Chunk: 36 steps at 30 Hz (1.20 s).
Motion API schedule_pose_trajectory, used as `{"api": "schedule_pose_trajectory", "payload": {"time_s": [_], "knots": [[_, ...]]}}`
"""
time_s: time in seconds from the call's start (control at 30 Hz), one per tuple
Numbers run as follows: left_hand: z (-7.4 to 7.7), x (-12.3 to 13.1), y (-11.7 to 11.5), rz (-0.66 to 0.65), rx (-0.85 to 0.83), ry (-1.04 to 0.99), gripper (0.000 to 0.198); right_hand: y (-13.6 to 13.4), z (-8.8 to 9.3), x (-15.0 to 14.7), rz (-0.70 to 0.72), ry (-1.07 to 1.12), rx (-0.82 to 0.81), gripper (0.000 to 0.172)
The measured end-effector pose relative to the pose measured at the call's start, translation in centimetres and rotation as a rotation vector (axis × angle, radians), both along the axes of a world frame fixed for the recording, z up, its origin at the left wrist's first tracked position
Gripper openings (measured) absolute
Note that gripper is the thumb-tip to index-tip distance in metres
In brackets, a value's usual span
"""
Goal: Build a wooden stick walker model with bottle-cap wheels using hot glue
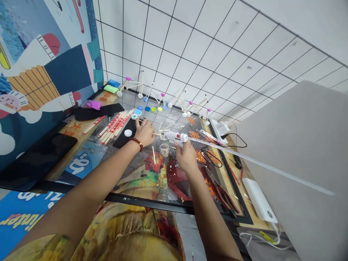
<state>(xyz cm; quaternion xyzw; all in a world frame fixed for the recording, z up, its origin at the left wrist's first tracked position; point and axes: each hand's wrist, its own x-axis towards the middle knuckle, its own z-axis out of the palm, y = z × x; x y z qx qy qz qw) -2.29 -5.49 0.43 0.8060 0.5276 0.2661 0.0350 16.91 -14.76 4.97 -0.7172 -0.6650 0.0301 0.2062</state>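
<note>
My right hand is wrapped round a white hot glue gun, with a long clear glue stick trailing out of its back. My left hand reaches over the tabletop, fingers apart, an index fingertip close to a white bottle cap with a green mark. Whether that fingertip touches the cap I cannot tell. Beside the cap lies a light blue cap. Just ahead of the glue gun's nozzle sits a small frame of pale sticks, partly hidden by the gun. A loose stick lies nearer me.
Several stick models with caps line the back edge by the tiled wall. Packs of chopsticks lie left, above a phone-like black slab. A small cup stands midway. Red-handled pliers and a power strip are right.
</note>
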Motion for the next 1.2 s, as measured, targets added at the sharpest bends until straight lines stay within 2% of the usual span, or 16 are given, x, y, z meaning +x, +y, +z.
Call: {"api": "schedule_pose_trajectory", "payload": {"time_s": [0.2, 0.43, 0.77, 1.2], "knots": [[-0.3, 0.0, 0.1, -0.017, 0.027, -0.037, 0.013, 0.6, 0.0, -0.8, 0.015, -0.071, 0.005, 0.028], [-0.2, 0.0, 0.0, -0.016, 0.021, -0.04, 0.015, 0.7, 0.0, -1.3, -0.014, -0.125, -0.014, 0.03], [-0.3, 0.1, 0.2, 0.0, 0.018, -0.006, 0.014, 0.7, -0.5, -1.2, 0.031, -0.147, 0.022, 0.028], [0.0, 0.1, -0.1, -0.005, 0.01, 0.017, 0.017, 1.0, -1.0, -1.2, 0.01, -0.166, 0.049, 0.025]]}}
